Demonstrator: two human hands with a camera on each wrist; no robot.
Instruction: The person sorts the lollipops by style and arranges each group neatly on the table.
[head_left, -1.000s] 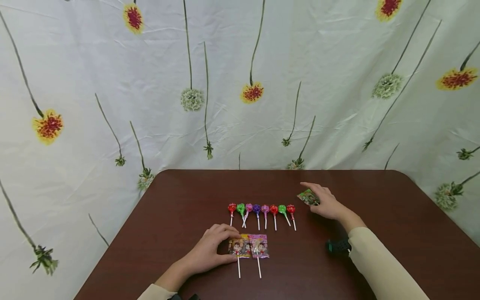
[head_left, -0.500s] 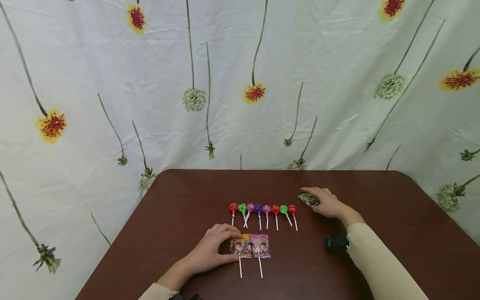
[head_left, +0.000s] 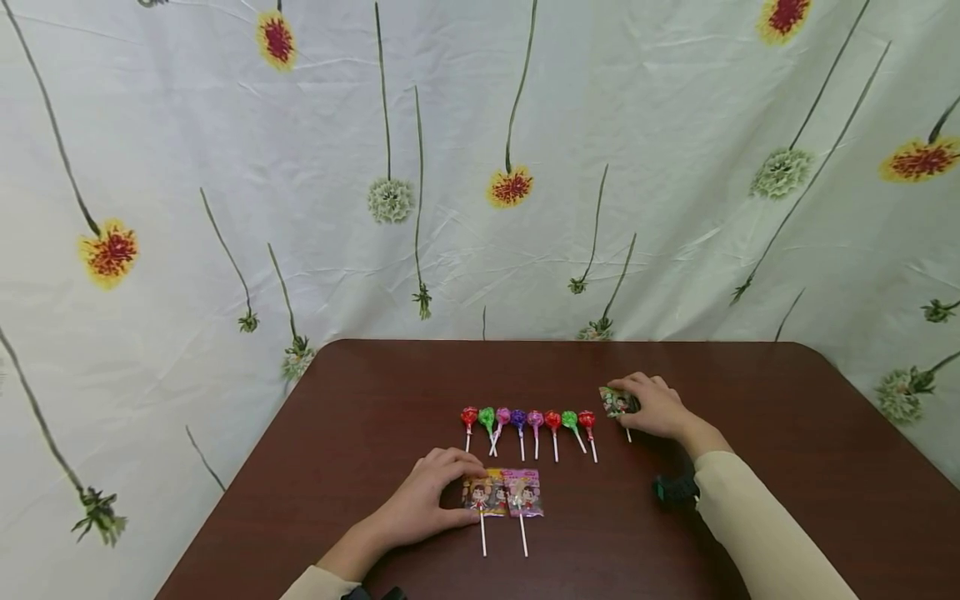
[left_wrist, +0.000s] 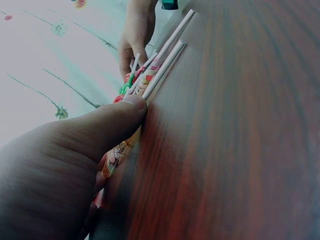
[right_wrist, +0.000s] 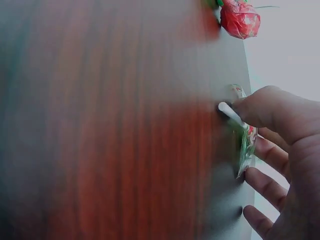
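My left hand (head_left: 423, 498) lies at the left end of two flat lollipops in printed packets, thumb at the lower edge and fingers at the top. It holds the yellow-packet lollipop (head_left: 493, 497); its thumb (left_wrist: 127, 110) presses by the stick in the left wrist view. Touching that packet on the right is a pink-packet lollipop (head_left: 525, 496), its stick towards me. Farther back on the right, my right hand (head_left: 658, 408) grips a green-packet lollipop (head_left: 614, 402) between thumb and fingers. Its white stick (right_wrist: 230, 113) shows beside the thumb in the right wrist view.
Several round lollipops in red, green, pink and purple wrappers form a row (head_left: 518, 418) between the hands, sticks towards me. The dark brown table (head_left: 360, 392) ends at the back before a white flower-print cloth (head_left: 450, 250).
The green-packet lollipop has turned in my right hand, so its stick now shows pointing towards me. My left hand keeps its place on the yellow packet. The head view has shifted slightly.
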